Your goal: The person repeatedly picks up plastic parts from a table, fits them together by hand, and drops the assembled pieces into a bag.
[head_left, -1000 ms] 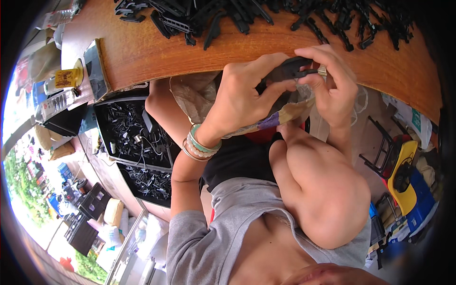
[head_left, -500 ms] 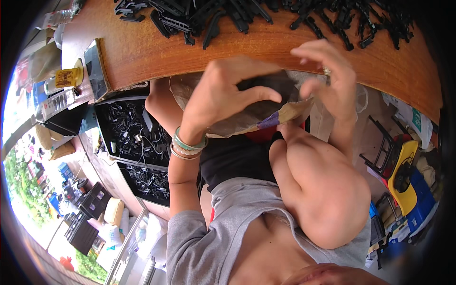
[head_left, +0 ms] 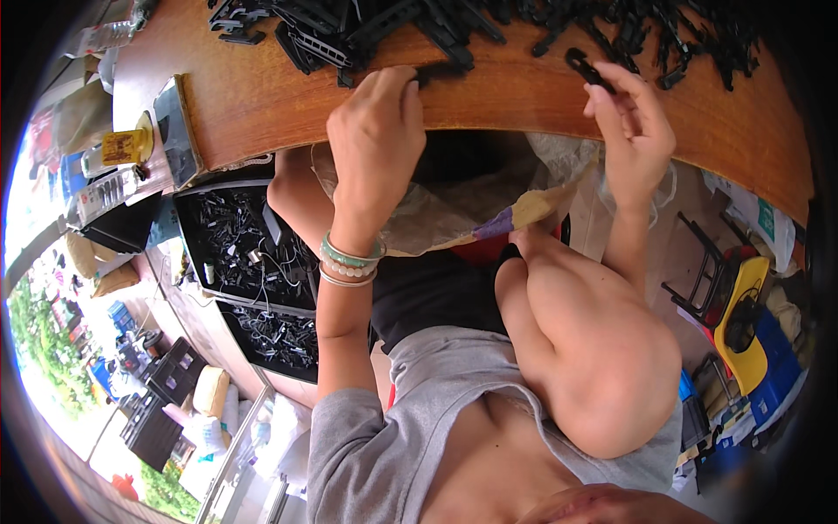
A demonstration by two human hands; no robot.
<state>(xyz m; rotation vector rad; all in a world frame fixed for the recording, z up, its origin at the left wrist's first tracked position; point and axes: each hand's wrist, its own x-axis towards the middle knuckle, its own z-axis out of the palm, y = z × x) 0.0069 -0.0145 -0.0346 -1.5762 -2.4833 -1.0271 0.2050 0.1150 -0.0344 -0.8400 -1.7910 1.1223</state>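
Note:
My left hand (head_left: 377,131), bracelets at its wrist, is over the front edge of the brown table (head_left: 262,105). Its fingers are pinched on a dark plastic part (head_left: 441,72), partly hidden and blurred. Between the thumb and fingers of my right hand (head_left: 635,131) is a slim black plastic part (head_left: 587,68) with an opening at its tip. Piles of similar black parts (head_left: 327,26) (head_left: 642,31) lie along the far side of the table. Below the hands, an open plastic-lined bag (head_left: 428,223) spreads over my lap, dark inside.
On my left, black trays (head_left: 305,301) hold many small black parts and some pale cables. A dark flat box (head_left: 177,131) and a yellow container (head_left: 127,146) stand at the table's left end. A yellow-and-blue chair-like object (head_left: 742,336) is on the right.
Both hands have moved from above the bag toward the table. They were spread with no part visible in them; now each pinches a black plastic part.

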